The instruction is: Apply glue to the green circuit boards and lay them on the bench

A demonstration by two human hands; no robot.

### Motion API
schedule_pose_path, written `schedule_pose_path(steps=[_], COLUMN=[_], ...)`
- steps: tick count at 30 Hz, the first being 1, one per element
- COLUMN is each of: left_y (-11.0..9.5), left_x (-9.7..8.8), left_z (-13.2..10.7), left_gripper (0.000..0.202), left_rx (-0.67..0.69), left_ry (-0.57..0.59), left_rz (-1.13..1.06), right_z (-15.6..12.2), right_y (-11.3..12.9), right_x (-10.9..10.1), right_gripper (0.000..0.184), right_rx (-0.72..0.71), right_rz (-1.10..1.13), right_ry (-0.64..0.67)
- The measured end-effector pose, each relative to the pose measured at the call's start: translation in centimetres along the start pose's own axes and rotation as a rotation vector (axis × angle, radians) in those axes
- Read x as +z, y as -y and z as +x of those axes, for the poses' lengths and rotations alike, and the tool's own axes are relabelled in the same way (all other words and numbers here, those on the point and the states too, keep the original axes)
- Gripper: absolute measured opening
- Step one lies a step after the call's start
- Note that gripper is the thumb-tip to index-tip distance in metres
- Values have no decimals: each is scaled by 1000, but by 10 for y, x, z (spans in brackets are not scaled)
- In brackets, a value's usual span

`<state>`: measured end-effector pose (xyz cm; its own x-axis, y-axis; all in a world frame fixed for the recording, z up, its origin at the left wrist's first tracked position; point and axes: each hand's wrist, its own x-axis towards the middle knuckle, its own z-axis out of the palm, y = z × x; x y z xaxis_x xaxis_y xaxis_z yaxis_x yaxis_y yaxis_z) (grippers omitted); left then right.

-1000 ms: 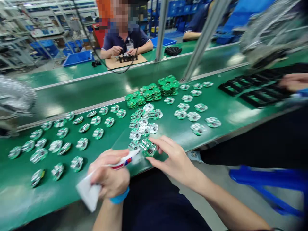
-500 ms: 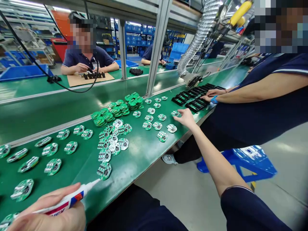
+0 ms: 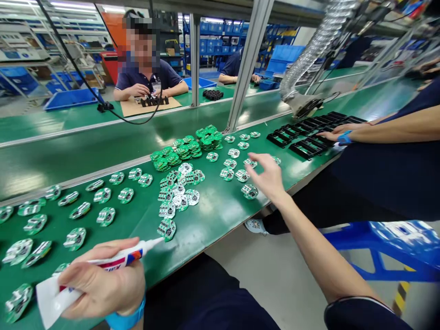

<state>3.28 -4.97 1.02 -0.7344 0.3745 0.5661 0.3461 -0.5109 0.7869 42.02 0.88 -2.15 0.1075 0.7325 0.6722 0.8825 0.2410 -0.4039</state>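
Observation:
My left hand (image 3: 103, 284) is closed round a white glue tube (image 3: 113, 266) at the near edge of the green bench (image 3: 206, 224). Its nozzle points at a round green circuit board (image 3: 167, 228) lying at the near end of a line of boards. My right hand (image 3: 270, 176) hovers further right with fingers spread, holding nothing, above a group of round boards (image 3: 240, 175). One board (image 3: 250, 191) lies just left of the wrist.
Stacks of green boards (image 3: 187, 146) sit mid-bench, and many single boards (image 3: 79, 211) spread to the left. Black trays (image 3: 309, 135) lie at the right under a co-worker's hand (image 3: 332, 135). A ribbed extraction hose (image 3: 309, 55) hangs there. Another person works across the conveyor (image 3: 68, 151).
My right hand left the board near the nozzle, reached out to the right-hand group, and now lifts with fingers spread. The left hand keeps the tube, nozzle near the same board.

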Motion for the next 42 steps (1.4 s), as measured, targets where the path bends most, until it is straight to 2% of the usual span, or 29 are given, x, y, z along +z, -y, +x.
schedule_pose_path(steps=[2,4,6,8,12,16,20,22,26,29,35,42], left_y=[-6,-10,-12,-13,-10,-13,-22,-24,-24,-24,-21,-11], left_x=[6,6,1,-4,-8,-3,5,10,15,13,8,5], left_z=[-1,-1,0,2,1,-5,-14,-19,-29,-33,-34,-39], left_gripper=[42,45,50,52,53,51,51,51,49,48,47,44], left_rx=[36,31,28,33,22,-11,6,29,78,80,99,189], left_ry=[-123,-114,-115,-125,-111,-80,21,72,134,165,221,237], left_rz=[-62,-88,-77,-70,-108,-168,-213,-244,-285,-280,-278,-218], right_z=[-3,-6,-8,-10,-16,-30,-46,-50,-48,-44,-43,-44], right_y=[48,85,106,113,109,110,131,148,176,187,192,196], right_x=[23,43,59,70,80,71,50,38,19,13,9,4], right_gripper=[30,40,57,66,49,46,41,40,36,32,37,31], right_rx=[-161,-309,-366,-346,-304,-286,-452,-548,-678,-732,-729,-711], right_rz=[87,152,195,211,219,230,220,192,135,122,107,124], right_ry=[162,402,592,672,634,538,314,253,229,233,280,303])
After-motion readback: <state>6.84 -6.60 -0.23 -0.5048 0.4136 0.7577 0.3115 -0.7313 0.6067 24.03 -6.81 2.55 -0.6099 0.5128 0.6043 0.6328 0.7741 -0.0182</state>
